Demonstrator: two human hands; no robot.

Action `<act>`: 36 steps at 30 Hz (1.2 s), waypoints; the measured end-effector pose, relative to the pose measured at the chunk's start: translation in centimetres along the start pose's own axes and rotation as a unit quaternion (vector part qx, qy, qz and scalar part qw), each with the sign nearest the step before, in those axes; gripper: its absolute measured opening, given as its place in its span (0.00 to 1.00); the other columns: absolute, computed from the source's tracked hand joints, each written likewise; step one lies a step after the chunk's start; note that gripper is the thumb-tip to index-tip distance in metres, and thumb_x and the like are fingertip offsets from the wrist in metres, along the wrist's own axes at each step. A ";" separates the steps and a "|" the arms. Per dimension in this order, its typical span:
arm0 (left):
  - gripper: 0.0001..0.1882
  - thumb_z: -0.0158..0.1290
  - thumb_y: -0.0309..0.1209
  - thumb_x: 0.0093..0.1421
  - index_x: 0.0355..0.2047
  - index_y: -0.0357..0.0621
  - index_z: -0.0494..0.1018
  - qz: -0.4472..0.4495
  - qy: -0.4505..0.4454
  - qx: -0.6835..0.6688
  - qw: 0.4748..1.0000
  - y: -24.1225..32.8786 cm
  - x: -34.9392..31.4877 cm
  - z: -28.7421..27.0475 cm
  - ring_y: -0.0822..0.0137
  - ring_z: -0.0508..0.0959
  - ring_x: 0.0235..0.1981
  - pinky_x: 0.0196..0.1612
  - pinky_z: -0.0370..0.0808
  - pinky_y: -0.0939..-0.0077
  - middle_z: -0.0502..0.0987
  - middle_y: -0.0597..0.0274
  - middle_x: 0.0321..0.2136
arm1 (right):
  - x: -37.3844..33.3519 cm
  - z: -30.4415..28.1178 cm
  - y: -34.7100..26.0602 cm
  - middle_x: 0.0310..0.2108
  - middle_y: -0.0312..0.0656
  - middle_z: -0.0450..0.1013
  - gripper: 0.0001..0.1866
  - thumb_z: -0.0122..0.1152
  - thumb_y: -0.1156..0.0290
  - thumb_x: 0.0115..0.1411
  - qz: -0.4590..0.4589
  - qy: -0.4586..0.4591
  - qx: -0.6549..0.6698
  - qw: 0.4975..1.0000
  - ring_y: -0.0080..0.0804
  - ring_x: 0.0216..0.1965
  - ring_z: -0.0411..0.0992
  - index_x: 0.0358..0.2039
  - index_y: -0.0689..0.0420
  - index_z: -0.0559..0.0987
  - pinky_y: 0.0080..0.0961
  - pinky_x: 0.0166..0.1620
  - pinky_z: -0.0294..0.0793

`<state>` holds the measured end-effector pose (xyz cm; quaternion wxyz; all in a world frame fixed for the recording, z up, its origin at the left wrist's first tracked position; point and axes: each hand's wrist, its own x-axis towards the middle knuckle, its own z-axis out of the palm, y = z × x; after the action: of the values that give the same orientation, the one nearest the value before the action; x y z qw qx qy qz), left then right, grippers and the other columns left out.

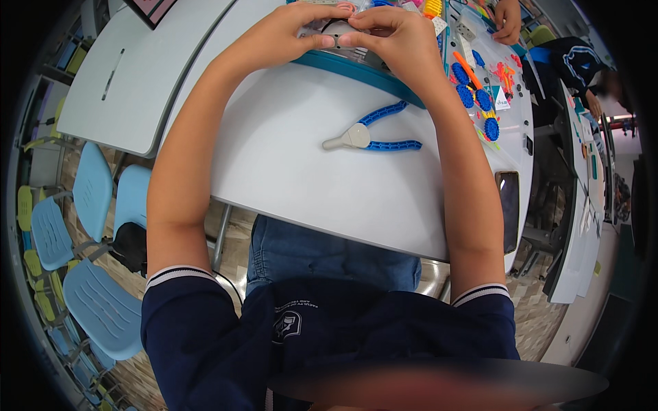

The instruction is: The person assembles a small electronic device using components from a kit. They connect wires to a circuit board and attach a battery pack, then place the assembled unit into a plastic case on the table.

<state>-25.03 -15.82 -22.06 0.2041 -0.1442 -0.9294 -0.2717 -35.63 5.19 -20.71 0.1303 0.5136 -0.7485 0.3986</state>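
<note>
White desk (295,157) lies before the person I'm watching. Over the teal tray (363,77), a small grey part (336,40) is pinched between left hand (299,31) and right hand (397,31), thumbs nearly meeting. Nearer than the tray rests a blue-handled tool (358,136); to the tray's right, blue wheels (483,101).

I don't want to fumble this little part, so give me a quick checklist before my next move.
1. Part held: ok; left hand and right hand both pinch the small pale part.
2. Part's underside: cannot tell; it's hidden from this view.
3. Plier-like tool out of your hands: ok; lying on the white table, handles spread.
4. Loose pieces separated: not ok; blue toothed wheels lie among other coloured pieces.
5. Phone clear of your right forearm: cannot tell; they overlap in view.
</note>
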 end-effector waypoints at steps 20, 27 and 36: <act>0.25 0.61 0.34 0.64 0.61 0.48 0.75 -0.015 -0.029 0.015 0.999 0.7 -0.1 1.0 0.58 0.71 0.63 0.65 0.70 0.64 0.75 0.61 0.61 | -0.1 -1.3 -0.6 0.30 0.49 0.82 0.11 0.76 0.72 0.50 0.021 -0.090 0.000 0.996 0.39 0.31 0.81 0.33 0.61 0.87 0.31 0.39 0.79; 0.26 0.56 0.31 0.67 0.66 0.53 0.71 -0.012 -0.043 0.072 0.996 1.1 -0.5 1.4 0.59 0.68 0.64 0.64 0.71 0.66 0.75 0.60 0.60 | -0.1 -1.3 -0.9 0.27 0.51 0.81 0.04 0.68 0.77 0.53 -0.008 -0.084 -0.032 0.996 0.44 0.28 0.80 0.29 0.64 0.86 0.34 0.37 0.79; 0.23 0.51 0.30 0.71 0.66 0.59 0.72 -0.055 -0.029 0.078 0.995 0.5 -0.2 1.3 0.56 0.74 0.59 0.61 0.73 0.67 0.74 0.56 0.60 | -0.2 -0.7 -1.0 0.26 0.50 0.80 0.04 0.65 0.78 0.53 -0.012 -0.044 -0.036 0.998 0.45 0.28 0.80 0.29 0.63 0.85 0.36 0.37 0.78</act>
<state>-25.04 -14.73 -22.92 0.1719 -0.0842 -0.9598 -0.2054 -34.83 5.69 -19.96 0.1206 0.5350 -0.7611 0.3464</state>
